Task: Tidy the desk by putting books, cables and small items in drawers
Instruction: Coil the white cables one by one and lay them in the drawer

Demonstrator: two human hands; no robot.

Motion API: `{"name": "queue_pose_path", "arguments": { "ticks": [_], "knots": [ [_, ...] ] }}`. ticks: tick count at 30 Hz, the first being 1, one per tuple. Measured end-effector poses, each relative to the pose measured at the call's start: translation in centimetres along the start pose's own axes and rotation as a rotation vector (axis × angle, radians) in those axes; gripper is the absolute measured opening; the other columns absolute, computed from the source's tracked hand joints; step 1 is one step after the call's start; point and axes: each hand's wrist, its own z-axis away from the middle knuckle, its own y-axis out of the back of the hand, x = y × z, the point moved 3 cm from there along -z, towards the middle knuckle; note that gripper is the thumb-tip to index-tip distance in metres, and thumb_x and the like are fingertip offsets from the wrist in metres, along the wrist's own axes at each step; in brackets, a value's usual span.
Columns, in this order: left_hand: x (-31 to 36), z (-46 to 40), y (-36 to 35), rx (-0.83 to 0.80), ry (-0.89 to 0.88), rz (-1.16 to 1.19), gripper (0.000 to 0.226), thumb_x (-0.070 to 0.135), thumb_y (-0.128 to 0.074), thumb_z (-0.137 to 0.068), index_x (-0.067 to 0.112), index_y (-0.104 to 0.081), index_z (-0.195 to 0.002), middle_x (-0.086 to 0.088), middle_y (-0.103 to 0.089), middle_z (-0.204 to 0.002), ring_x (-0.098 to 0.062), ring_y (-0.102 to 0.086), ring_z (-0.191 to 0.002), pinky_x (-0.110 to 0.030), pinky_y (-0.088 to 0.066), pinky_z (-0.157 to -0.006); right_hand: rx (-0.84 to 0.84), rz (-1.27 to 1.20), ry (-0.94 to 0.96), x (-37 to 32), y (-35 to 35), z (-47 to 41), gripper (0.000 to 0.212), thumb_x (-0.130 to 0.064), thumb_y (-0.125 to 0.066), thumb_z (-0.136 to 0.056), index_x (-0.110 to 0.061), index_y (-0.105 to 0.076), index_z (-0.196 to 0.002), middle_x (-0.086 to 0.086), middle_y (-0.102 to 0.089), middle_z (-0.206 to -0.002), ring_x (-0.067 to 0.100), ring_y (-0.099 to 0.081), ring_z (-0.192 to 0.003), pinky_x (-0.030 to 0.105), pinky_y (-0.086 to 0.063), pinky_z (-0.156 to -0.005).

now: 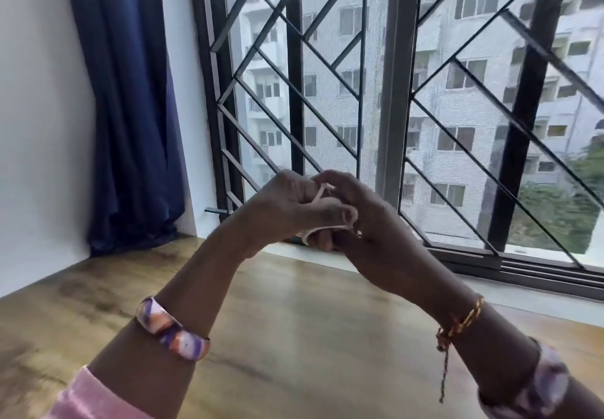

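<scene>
**Thin pale cord being wound over a bare-looking desk**

While both hands were raised together above the desk, the left hand point(287, 209) had its fingers curled with a thin, pale cream cord or band point(318, 194) looped across them, and the right hand point(354, 222) closed in from the other side, its fingertips pinching the same loop. Whether it was a cable or a rubber band could not be told. Below them, the glossy brown wooden desktop point(294, 320) showed no books or other small items within view, which suggested the tidying was well along. No drawer was visible, so the cord still had to be stowed. Behind stood the black-grilled window point(392, 92) and a navy blue curtain point(130, 108).
</scene>
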Motion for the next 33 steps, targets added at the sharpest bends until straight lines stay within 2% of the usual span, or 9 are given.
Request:
{"name": "queue_pose_path", "arguments": {
  "ticks": [4, 6, 8, 12, 15, 18, 22, 27, 33],
  "knots": [
    [-1.8, -0.9, 0.9, 0.041, 0.001, -0.097, 0.065, 0.045, -0.084, -0.052, -0.011, -0.065, -0.079, -0.035, -0.058, -0.072, -0.023, -0.051, -0.060, -0.037, -0.042, -0.054, 0.080, 0.057, -0.007, 1.8, 0.1, -0.6, 0.049, -0.001, -0.054, -0.075, -0.032, -0.052, -0.113, 0.004, -0.067, -0.098, 0.024, -0.066, -0.088, 0.048, -0.053, -0.078],
    [-2.2, -0.9, 0.6, 0.030, 0.004, -0.185, 0.061, 0.047, -0.084, -0.050, -0.001, -0.067, -0.083, -0.031, -0.060, -0.079, -0.025, -0.053, -0.065, -0.046, -0.045, -0.058, 0.140, 0.123, 0.000, 2.7, 0.3, -0.8, 0.052, 0.008, -0.056, -0.073, -0.022, -0.058, -0.115, 0.003, -0.065, -0.099, 0.023, -0.063, -0.089, 0.034, -0.053, -0.080],
    [-2.3, -0.7, 0.6, 0.059, -0.013, -0.332, 0.036, 0.033, -0.084, -0.060, 0.009, -0.068, -0.083, -0.018, -0.064, -0.076, -0.022, -0.055, -0.063, -0.041, -0.047, -0.058, 0.206, 0.206, -0.027, 3.2, 0.4, -0.9, 0.052, 0.012, -0.056, -0.071, -0.017, -0.061, -0.114, 0.003, -0.064, -0.102, 0.018, -0.060, -0.092, 0.016, -0.046, -0.077],
    [-2.9, 0.1, 1.0, 0.333, -0.109, -0.636, 0.012, 0.019, -0.061, -0.072, 0.013, -0.066, -0.082, 0.002, -0.061, -0.061, -0.011, -0.055, -0.055, -0.026, -0.044, -0.050, 0.209, 0.190, -0.097, 3.3, -1.1, -1.7, 0.042, 0.003, -0.054, -0.078, -0.019, -0.065, -0.113, -0.003, -0.066, -0.094, 0.010, -0.060, -0.088, 0.016, -0.045, -0.074],
    [-4.3, 1.0, 1.5, 0.563, -0.062, -0.774, 0.025, 0.021, -0.051, -0.078, 0.013, -0.062, -0.099, -0.003, -0.066, -0.076, -0.017, -0.062, -0.065, -0.031, -0.051, -0.058, 0.147, 0.104, -0.110, 3.1, -3.2, -2.9, 0.033, -0.010, -0.047, -0.076, -0.021, -0.070, -0.097, -0.013, -0.063, -0.076, 0.002, -0.055, -0.072, 0.013, -0.038, -0.063],
    [-6.2, 2.1, 2.6, 0.581, -0.021, -0.858, 0.041, 0.023, -0.041, -0.081, 0.013, -0.058, -0.116, -0.010, -0.069, -0.091, -0.027, -0.066, -0.081, -0.039, -0.054, -0.069, 0.068, -0.011, -0.146, 3.8, -5.7, -4.1, 0.028, -0.002, -0.050, -0.080, -0.022, -0.068, -0.075, -0.008, -0.063, -0.067, 0.005, -0.054, -0.065, 0.024, -0.040, -0.062],
    [-8.3, 3.6, 5.8, 0.532, 0.009, -0.736, 0.026, 0.016, -0.050, -0.079, 0.018, -0.067, -0.099, 0.003, -0.069, -0.083, -0.013, -0.064, -0.076, -0.029, -0.051, -0.070, -0.009, -0.139, -0.265, 5.0, -9.0, -5.5, 0.022, -0.004, -0.052, -0.082, -0.017, -0.068, -0.073, -0.007, -0.058, -0.061, 0.008, -0.048, -0.062, 0.030, -0.037, -0.059],
    [-11.4, 4.8, 8.9, 0.538, 0.110, -0.512, 0.015, 0.014, -0.058, -0.079, 0.018, -0.066, -0.091, 0.010, -0.063, -0.066, -0.001, -0.056, -0.060, -0.008, -0.039, -0.055, -0.035, -0.134, -0.429, 5.9, -11.9, -7.1, 0.026, -0.004, -0.056, -0.085, -0.024, -0.072, -0.080, -0.008, -0.064, -0.067, 0.009, -0.050, -0.063, 0.028, -0.038, -0.058],
    [-15.6, 6.1, 10.8, 0.501, 0.314, -0.090, 0.023, 0.026, -0.061, -0.073, 0.005, -0.064, -0.079, 0.002, -0.058, -0.063, -0.007, -0.048, -0.054, -0.019, -0.038, -0.048, -0.117, -0.116, -0.577, 7.0, -14.7, -8.2, 0.012, 0.002, -0.056, -0.082, 0.005, -0.067, -0.079, 0.023, -0.058, -0.070, 0.022, -0.045, -0.069, 0.036, -0.033, -0.064]
  ]
}}
